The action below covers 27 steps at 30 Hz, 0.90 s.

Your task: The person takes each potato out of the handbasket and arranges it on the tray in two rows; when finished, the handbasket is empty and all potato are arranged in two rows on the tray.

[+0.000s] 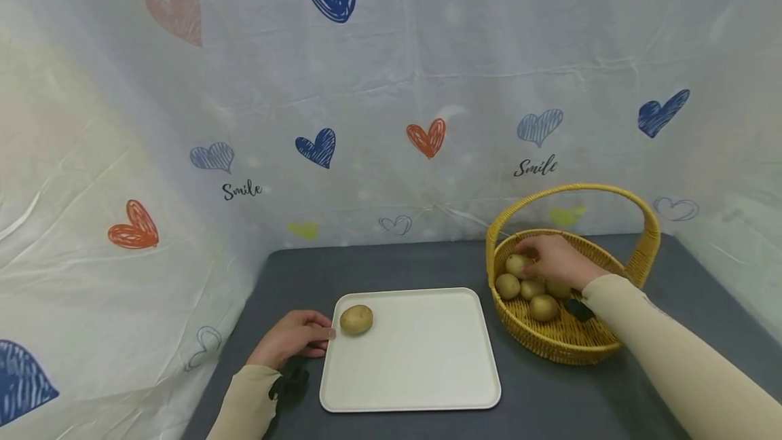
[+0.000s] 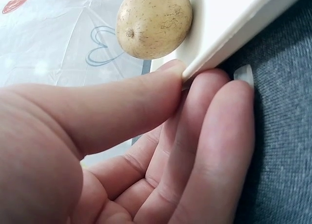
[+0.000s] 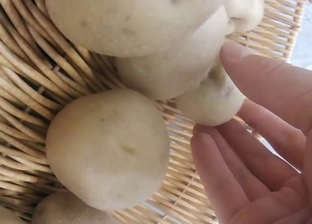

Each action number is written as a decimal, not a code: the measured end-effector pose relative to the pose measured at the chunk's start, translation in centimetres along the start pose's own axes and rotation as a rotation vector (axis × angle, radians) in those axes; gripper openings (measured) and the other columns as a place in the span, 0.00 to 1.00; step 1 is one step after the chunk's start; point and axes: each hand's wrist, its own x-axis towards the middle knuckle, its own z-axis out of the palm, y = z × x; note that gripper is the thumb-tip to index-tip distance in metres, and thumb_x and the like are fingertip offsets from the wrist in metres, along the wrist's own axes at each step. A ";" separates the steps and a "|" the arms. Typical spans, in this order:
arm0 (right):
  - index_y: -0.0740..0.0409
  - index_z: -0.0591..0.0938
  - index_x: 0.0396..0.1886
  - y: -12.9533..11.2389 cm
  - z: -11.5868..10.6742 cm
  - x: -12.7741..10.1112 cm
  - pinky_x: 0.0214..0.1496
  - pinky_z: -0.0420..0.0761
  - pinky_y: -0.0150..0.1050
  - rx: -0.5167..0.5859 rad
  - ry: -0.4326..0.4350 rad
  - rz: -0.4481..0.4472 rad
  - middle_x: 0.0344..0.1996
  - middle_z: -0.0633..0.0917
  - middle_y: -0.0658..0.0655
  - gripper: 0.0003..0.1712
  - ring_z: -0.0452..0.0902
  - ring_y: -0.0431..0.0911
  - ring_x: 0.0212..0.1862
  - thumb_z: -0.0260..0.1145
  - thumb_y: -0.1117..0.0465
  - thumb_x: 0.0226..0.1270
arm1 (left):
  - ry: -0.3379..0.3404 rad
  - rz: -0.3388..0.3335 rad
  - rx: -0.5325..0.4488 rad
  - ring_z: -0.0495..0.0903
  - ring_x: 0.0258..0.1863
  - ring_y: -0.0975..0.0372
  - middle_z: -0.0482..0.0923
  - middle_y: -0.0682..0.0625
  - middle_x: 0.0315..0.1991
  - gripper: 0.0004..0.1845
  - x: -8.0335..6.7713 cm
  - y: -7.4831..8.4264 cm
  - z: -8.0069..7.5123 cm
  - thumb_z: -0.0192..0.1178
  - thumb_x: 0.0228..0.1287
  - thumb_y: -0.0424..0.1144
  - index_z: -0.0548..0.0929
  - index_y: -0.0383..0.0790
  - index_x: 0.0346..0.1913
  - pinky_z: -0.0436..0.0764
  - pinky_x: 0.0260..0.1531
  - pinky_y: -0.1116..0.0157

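The left hand [image 1: 293, 338] rests on the dark bench [image 1: 427, 263] at the near left corner of a cream tray [image 1: 421, 358]. In the left wrist view its thumb [image 2: 122, 107] lies on top of the tray's rim while the fingers [image 2: 214, 151] curl underneath, so the hand pinches the tray's edge. Just beyond the thumb, on the tray, lies one potato [image 1: 356, 320], close to the rim and not touched by the hand.

The right hand [image 1: 552, 260] reaches down into a yellow wicker basket [image 1: 550, 338] that stands on the bench to the right of the tray, under its arched handle [image 1: 574, 190]. Several potatoes [image 1: 531, 290] lie heaped in the basket below and to the left of this hand. Its fingers are loosely bent around the small potato [image 1: 518, 265] at the top of the heap; in the right wrist view a fingertip [image 3: 239, 53] and another finger touch it from two sides, so the hand is closing on it, though the potato still rests on the others. A small dark object [image 1: 577, 309] lies in the basket beneath the wrist; I cannot tell what it is.
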 end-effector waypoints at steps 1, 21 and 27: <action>0.67 0.84 0.65 0.1 0.1 0.1 0.65 0.83 0.64 -0.007 -0.002 0.000 0.60 0.87 0.69 0.27 0.82 0.68 0.64 0.76 0.65 0.69 | 0.001 -0.002 0.000 0.88 0.34 0.58 0.88 0.44 0.36 0.14 0.0 0.0 0.0 0.76 0.67 0.37 0.87 0.33 0.49 0.93 0.37 0.58; 0.67 0.86 0.62 0.8 0.9 0.9 0.62 0.84 0.62 0.028 0.026 0.041 0.57 0.89 0.68 0.25 0.84 0.64 0.60 0.77 0.62 0.69 | -0.038 0.021 -0.010 0.88 0.35 0.59 0.88 0.45 0.37 0.16 0.1 -0.3 -0.2 0.75 0.69 0.38 0.87 0.32 0.52 0.93 0.38 0.59; 0.67 0.87 0.62 0.7 0.4 0.3 0.65 0.81 0.66 0.003 0.091 0.025 0.58 0.88 0.69 0.26 0.82 0.68 0.63 0.79 0.59 0.67 | -0.043 0.018 -0.022 0.88 0.35 0.59 0.89 0.45 0.37 0.16 0.3 -0.4 -0.3 0.76 0.68 0.38 0.87 0.33 0.52 0.93 0.38 0.59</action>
